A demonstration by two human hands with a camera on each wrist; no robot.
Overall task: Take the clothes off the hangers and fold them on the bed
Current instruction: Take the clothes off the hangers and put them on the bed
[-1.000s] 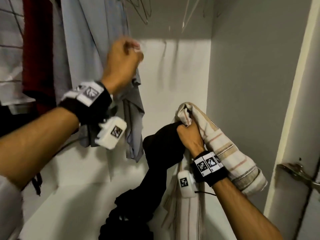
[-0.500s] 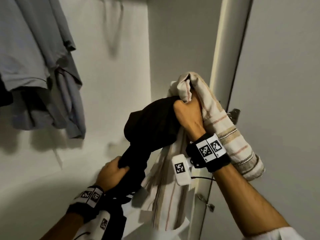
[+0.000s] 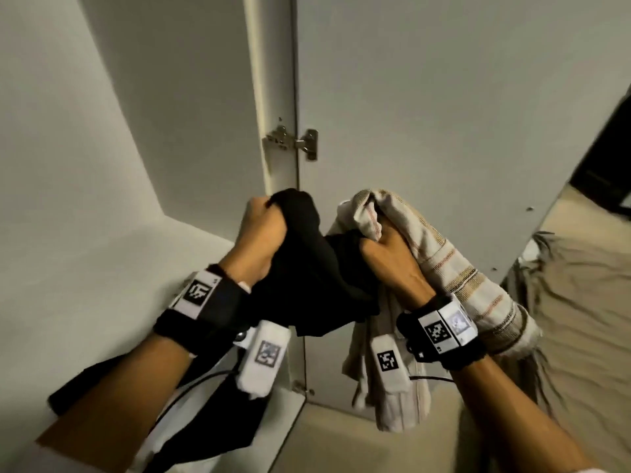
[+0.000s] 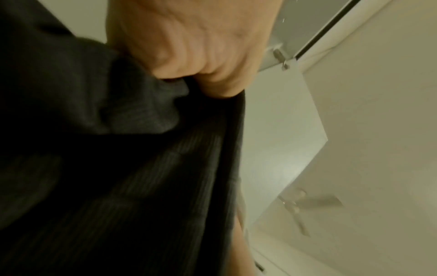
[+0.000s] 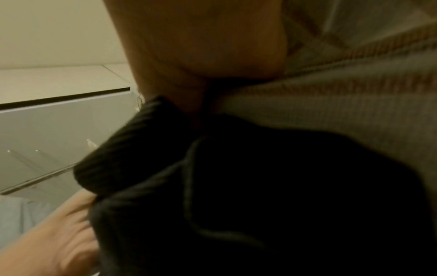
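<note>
Before the open wardrobe door (image 3: 426, 114), two hands hold two garments. Left of the door's hinge (image 3: 293, 142), the left hand (image 3: 261, 233) has its fingers (image 4: 189, 61) curled tight round one black garment (image 3: 317, 278), bunching its upper fold; the rest of this ribbed dark cloth hangs down past the left wrist. Just right of it, the right hand (image 3: 389, 257) grips both pieces at once: its fingers close on the black garment's other end and on one cream striped garment (image 3: 454, 274), which drapes over the back of that hand and trails below the wrist. Two hinges show on the door, one above the hands and one lower (image 3: 302, 388). Right of the door lies the bed (image 3: 580, 302), under rumpled beige covers.
</note>
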